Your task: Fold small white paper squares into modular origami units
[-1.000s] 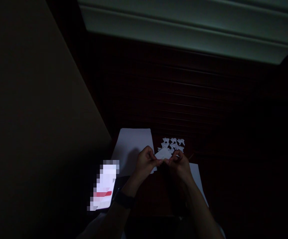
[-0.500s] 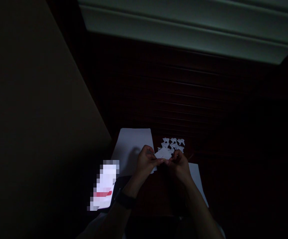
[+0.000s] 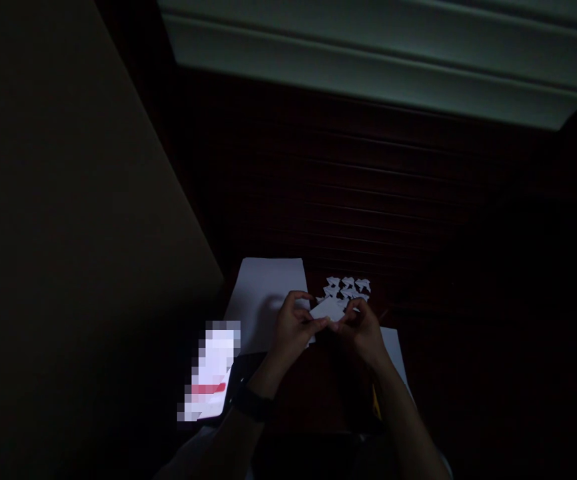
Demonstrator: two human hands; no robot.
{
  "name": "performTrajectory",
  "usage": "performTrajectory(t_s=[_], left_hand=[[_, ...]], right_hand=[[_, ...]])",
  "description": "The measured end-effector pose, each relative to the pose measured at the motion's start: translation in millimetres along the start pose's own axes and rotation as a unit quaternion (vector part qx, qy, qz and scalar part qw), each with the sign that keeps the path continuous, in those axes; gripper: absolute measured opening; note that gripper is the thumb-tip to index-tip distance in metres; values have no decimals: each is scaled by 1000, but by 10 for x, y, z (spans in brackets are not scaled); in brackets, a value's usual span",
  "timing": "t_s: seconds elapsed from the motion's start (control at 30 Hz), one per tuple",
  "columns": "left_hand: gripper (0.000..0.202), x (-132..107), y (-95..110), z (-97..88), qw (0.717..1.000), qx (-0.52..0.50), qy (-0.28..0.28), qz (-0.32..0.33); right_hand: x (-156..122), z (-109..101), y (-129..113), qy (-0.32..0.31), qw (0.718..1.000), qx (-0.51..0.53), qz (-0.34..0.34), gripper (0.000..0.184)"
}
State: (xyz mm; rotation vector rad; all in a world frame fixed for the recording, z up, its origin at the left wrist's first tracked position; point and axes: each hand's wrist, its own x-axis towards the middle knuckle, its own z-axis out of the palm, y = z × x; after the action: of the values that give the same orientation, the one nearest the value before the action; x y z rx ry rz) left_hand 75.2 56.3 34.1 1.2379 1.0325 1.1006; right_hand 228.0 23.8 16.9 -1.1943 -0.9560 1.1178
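Observation:
Between my two hands is a small folded piece of white paper [image 3: 327,309], its top coming to a point. My left hand [image 3: 292,325] pinches its lower edge with the thumb, the index finger curving around the left side. At the lower right corner my right hand [image 3: 362,329] grips it between thumb and fingers. Just behind the piece, several small folded paper figures [image 3: 348,283] stand in rows on the dark table. The nearest ones are partly hidden by the paper and my right hand.
A stack of white paper [image 3: 263,287] lies to the left. More white paper [image 3: 392,343] shows beside my right forearm, with a yellow object [image 3: 377,404] near it. A lit phone [image 3: 211,373] is at lower left. Dark slatted panelling [image 3: 348,180] rises behind the table.
My left fingers have lifted and spread slightly around the paper's left side. The paper has tilted a little in my hands. A yellow object now shows beside my right forearm.

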Motion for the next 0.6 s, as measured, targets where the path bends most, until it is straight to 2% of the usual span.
performTrajectory(t_s=[0.1, 0.2, 0.37, 0.5, 0.6], left_hand=[[52, 1, 2, -12, 1000, 0, -27, -8], [48, -32, 38, 10, 1000, -16, -8, -14], [47, -153, 144, 71, 998, -44, 10, -36], [48, -240, 136, 101, 999, -41, -19, -23], [48, -286, 95, 103, 999, 20, -24, 20]], right_hand=[[2, -10, -4, -6, 1000, -16, -4, 37], [-14, 23, -29, -12, 1000, -25, -6, 39], [-92, 99, -161, -82, 995, -49, -31, 57], [-147, 121, -227, -87, 987, -97, -91, 49], [-190, 114, -232, -88, 983, -115, -114, 46]])
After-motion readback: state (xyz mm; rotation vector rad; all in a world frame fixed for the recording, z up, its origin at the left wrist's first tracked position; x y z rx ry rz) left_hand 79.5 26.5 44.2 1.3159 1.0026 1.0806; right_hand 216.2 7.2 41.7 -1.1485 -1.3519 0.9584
